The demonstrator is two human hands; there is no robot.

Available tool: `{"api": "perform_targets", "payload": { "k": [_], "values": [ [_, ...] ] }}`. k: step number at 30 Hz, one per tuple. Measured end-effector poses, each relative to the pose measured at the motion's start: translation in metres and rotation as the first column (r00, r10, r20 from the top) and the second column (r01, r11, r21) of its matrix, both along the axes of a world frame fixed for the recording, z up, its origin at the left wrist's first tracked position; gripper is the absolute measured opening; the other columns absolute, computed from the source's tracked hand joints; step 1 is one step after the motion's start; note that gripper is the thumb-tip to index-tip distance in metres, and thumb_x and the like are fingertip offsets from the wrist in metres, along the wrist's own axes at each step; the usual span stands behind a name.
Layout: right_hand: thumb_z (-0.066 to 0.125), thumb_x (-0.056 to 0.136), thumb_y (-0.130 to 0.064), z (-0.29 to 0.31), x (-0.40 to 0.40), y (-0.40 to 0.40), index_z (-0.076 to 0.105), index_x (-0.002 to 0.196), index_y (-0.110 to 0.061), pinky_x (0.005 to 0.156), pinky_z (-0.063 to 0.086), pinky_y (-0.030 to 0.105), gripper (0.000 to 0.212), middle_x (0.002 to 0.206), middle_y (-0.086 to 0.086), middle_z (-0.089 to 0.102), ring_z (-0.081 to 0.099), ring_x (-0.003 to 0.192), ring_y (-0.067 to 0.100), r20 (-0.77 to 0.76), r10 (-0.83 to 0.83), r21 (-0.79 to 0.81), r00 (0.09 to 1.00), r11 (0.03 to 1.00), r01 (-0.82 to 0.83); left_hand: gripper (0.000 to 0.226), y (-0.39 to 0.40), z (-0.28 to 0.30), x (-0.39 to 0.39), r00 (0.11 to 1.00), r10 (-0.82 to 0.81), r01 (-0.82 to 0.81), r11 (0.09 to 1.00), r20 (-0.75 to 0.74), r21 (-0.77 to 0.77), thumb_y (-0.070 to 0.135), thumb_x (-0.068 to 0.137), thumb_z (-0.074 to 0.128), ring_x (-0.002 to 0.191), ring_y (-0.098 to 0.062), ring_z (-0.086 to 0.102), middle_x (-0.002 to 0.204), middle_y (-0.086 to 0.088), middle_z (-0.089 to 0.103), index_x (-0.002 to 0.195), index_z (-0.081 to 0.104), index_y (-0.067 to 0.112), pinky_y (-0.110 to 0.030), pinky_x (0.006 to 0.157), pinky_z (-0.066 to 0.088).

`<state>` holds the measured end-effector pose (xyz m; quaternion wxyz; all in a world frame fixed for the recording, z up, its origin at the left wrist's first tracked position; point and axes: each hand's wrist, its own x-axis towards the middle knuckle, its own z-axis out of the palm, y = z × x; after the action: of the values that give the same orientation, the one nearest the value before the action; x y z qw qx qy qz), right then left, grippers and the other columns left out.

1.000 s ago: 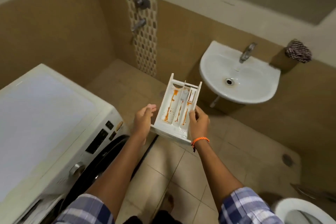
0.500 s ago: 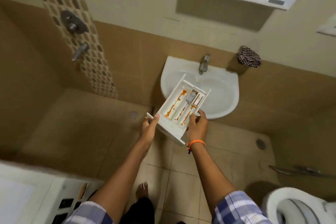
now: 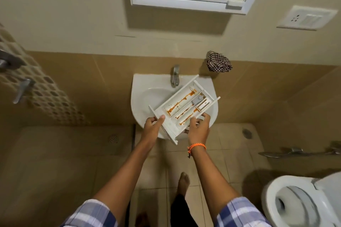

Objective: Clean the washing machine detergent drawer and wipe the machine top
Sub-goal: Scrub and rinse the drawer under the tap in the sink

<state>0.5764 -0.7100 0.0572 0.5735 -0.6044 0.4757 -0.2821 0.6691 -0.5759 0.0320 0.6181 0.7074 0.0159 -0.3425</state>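
Two hands carry the detergent drawer (image 3: 184,108) over the white sink (image 3: 147,94), with its near end at the person and its far end aimed up and to the right, toward the wall. That long axis runs diagonally, and the far end sits just right of the tap (image 3: 175,77) rather than under its spout. The left hand (image 3: 152,129) grips the drawer's front-left corner, thumb on top and fingers curled beneath. The right hand (image 3: 198,129) holds the near right edge, thumb over the rim and fingers wrapped under. Orange residue streaks the compartments. Both hands sit at the same near end, so neither is closer to the tap; reaching it likely means freeing one hand. Rinsing probably calls for swinging the far end leftward beneath the spout.
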Motion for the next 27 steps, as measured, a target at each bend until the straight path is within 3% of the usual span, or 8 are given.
{"api": "perform_targets", "payload": {
  "k": [4,7,11,13,16,19,23,27],
  "values": [
    [0.060,0.106,-0.013,-0.003,0.018,-0.029,0.042,0.134,-0.019,0.068,0.068,0.050,0.034,0.111,0.005,0.068,0.075,0.097,0.019,0.022,0.017,0.143,1.000,0.990,-0.020,0.043,-0.040,-0.003,0.016,1.000,0.003,-0.004,1.000,0.020,0.029,0.045,0.111,0.053,0.103,-0.003,0.061,0.125,0.005,0.068,0.143,0.056,0.016,-0.029,0.092,0.051],
    [0.058,0.104,-0.008,-0.012,0.036,-0.052,0.039,0.131,-0.014,0.066,0.067,0.053,0.033,0.116,0.007,0.067,0.075,0.094,0.023,-0.009,0.048,0.274,0.999,0.961,-0.044,0.046,-0.065,-0.003,0.031,0.996,0.054,-0.060,0.995,0.072,0.082,0.053,0.112,0.044,0.114,-0.020,0.065,0.127,0.001,0.066,0.141,0.053,0.018,-0.049,0.107,0.055],
    [0.062,0.097,-0.031,-0.031,0.056,-0.091,0.057,0.116,-0.002,0.062,0.066,0.052,0.035,0.106,0.026,0.072,0.076,0.074,0.041,-0.246,0.289,0.477,0.925,0.867,-0.144,0.045,-0.085,-0.012,0.054,0.982,0.037,-0.078,0.974,0.187,0.215,0.057,0.112,0.039,0.108,-0.027,0.068,0.115,-0.006,0.067,0.122,0.052,0.015,-0.043,0.096,0.054],
    [0.058,0.097,-0.042,-0.026,0.061,-0.105,0.066,0.104,0.002,0.059,0.064,0.043,0.045,0.087,0.021,0.076,0.074,0.064,0.036,-0.360,0.461,0.451,0.811,0.847,-0.281,0.039,-0.090,-0.016,0.064,0.978,0.014,-0.071,0.960,0.208,0.271,0.052,0.114,0.035,0.103,-0.025,0.064,0.112,-0.005,0.063,0.117,0.048,0.016,-0.037,0.091,0.047],
    [0.052,0.097,-0.027,-0.020,0.080,-0.128,0.072,0.088,-0.001,0.052,0.062,0.037,0.034,0.064,0.010,0.074,0.072,0.054,0.029,-0.412,0.551,0.399,0.726,0.825,-0.400,0.042,-0.096,-0.027,0.080,0.973,-0.018,-0.063,0.939,0.231,0.340,0.053,0.115,0.031,0.106,-0.028,0.061,0.117,-0.008,0.063,0.118,0.050,0.015,-0.038,0.092,0.045],
    [0.050,0.087,-0.028,-0.027,0.106,-0.151,0.076,0.074,-0.006,0.074,0.067,0.050,0.037,0.067,0.009,0.076,0.076,0.065,0.031,-0.426,0.586,0.253,0.689,0.808,-0.532,0.060,-0.101,-0.039,0.093,0.968,-0.036,-0.081,0.892,0.247,0.445,0.064,0.111,0.026,0.105,-0.034,0.066,0.113,-0.009,0.069,0.117,0.059,0.013,-0.047,0.093,0.052],
    [0.050,0.090,-0.023,-0.033,0.126,-0.164,0.074,0.072,-0.003,0.077,0.065,0.053,0.036,0.070,0.013,0.075,0.075,0.071,0.037,-0.384,0.617,0.195,0.687,0.782,-0.592,0.067,-0.107,-0.042,0.105,0.938,-0.074,-0.131,0.828,0.339,0.545,0.062,0.112,0.023,0.095,-0.032,0.068,0.101,-0.008,0.073,0.102,0.068,0.014,-0.045,0.086,0.053],
    [0.045,0.078,-0.030,-0.044,0.147,-0.171,0.076,0.075,-0.011,0.081,0.065,0.053,0.036,0.080,0.013,0.077,0.075,0.080,0.036,-0.377,0.616,0.140,0.691,0.776,-0.615,0.070,-0.111,-0.048,0.120,0.928,-0.011,-0.202,0.825,0.372,0.529,0.068,0.108,0.029,0.085,-0.030,0.071,0.093,-0.006,0.074,0.090,0.073,0.017,-0.042,0.078,0.056]
  ]
}}
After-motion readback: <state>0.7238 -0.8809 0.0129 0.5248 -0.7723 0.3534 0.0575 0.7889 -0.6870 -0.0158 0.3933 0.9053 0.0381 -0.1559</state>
